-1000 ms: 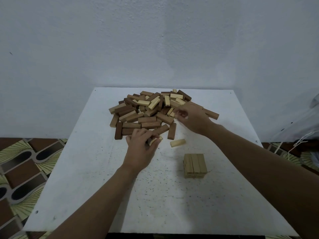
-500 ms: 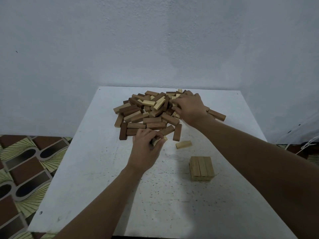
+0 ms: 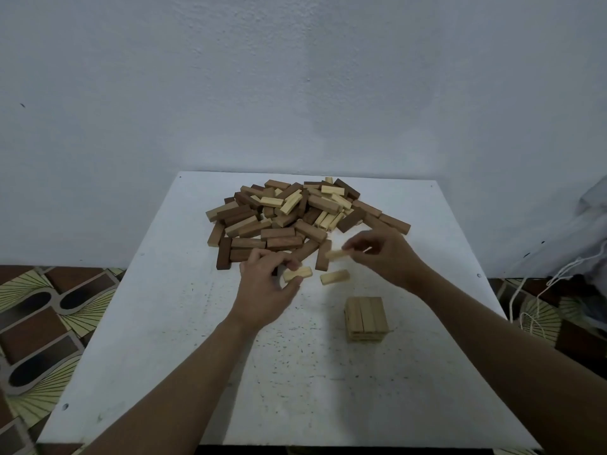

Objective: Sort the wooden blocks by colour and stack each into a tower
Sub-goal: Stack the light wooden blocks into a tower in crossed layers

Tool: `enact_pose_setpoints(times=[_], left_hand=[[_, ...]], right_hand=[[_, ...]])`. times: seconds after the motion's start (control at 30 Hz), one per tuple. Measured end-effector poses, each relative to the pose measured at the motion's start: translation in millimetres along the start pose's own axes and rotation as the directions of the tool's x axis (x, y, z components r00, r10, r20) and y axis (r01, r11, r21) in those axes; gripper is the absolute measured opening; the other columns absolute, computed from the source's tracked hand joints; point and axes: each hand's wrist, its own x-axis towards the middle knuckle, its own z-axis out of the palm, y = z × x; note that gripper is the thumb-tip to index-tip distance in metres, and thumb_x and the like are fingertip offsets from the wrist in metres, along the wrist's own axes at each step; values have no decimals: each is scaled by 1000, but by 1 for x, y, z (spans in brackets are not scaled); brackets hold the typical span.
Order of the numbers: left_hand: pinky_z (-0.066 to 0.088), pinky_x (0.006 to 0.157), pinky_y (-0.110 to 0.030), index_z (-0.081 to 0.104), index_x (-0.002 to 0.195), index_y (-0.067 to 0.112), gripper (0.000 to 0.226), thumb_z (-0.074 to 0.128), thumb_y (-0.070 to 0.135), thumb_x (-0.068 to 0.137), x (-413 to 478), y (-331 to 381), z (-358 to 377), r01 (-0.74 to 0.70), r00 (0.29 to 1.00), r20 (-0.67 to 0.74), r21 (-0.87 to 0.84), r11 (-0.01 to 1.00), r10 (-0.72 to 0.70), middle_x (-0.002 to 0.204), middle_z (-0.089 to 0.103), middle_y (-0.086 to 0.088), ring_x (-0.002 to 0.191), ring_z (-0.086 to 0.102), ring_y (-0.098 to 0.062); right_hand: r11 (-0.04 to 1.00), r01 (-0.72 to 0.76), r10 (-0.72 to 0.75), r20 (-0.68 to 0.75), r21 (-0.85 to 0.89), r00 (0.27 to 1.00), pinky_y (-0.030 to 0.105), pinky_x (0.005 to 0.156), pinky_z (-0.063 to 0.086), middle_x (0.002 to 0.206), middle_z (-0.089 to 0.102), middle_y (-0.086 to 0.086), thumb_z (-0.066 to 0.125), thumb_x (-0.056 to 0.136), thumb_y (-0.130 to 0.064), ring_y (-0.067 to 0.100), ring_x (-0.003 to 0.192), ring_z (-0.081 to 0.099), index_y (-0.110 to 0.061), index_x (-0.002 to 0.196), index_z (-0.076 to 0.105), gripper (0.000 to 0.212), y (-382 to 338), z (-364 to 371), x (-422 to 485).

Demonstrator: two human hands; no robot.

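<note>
Near the front edge of the block pile (image 3: 295, 215) the left hand (image 3: 266, 290) pinches a pale block (image 3: 297, 274), and the right hand (image 3: 382, 254) pinches another pale block (image 3: 335, 254) (blurred); a third loose block (image 3: 334, 277) lies between them, a short pale tower (image 3: 365, 318) on the white table (image 3: 164, 356)

Matt wooden blocks (image 3: 289, 218), speckled matt white table (image 3: 295, 389), rough plastered wall (image 3: 295, 77)

Mixed block pile (image 3: 295, 215), pale short tower (image 3: 365, 319)
</note>
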Motion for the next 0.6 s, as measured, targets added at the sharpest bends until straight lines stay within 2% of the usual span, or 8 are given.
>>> enact_pose_setpoints(times=[0.1,0.23,0.3,0.4,0.5,0.6], left_hand=[[30,86,-36,69,93,32,26,83,16,78,-2,2,-1,5,1000,-1,10,1000,-5,100,68,23,110,43,1],[28,89,-30,72,93,33,27,83,14,77,-6,5,0,-1,1000,-12,12,1000,1,98,66,23,109,42,3],[28,91,-30,71,93,37,28,83,16,78,-8,6,1,-2,1000,-5,11,1000,2,98,68,21,107,43,2],[31,88,-35,71,95,36,25,82,19,80,-8,4,1,-21,1000,20,11,1000,21,98,70,19,103,47,-1],[29,86,-35,72,95,33,18,80,21,85,-8,4,1,-51,998,48,6,999,51,96,65,19,100,50,1],[25,87,-37,72,100,36,10,72,34,90,-8,6,0,-109,992,77,92,990,102,98,62,17,102,52,-1]], right_hand=[[1000,0,2,85,-30,996,28,80,59,90,75,-6,72,85,-2,13,85,69,-14,96,78,18,5,-5,-16],[998,2,7,159,-61,987,26,71,56,91,75,-9,76,82,-3,10,83,66,-17,97,80,21,10,-9,-18],[997,-18,33,213,-72,976,21,65,50,92,74,-11,79,80,-7,10,83,63,-20,98,80,22,11,-9,-17],[992,-15,51,281,-129,958,11,67,45,95,74,-12,83,77,-11,10,83,62,-22,101,80,26,9,-9,-15],[990,-20,55,248,-142,967,13,66,47,93,73,-11,86,74,-11,11,79,63,-19,101,79,29,7,-8,-13],[983,-71,108,222,-171,969,22,70,57,98,71,-4,90,70,-16,16,78,66,-18,110,74,42,7,-7,-10]])
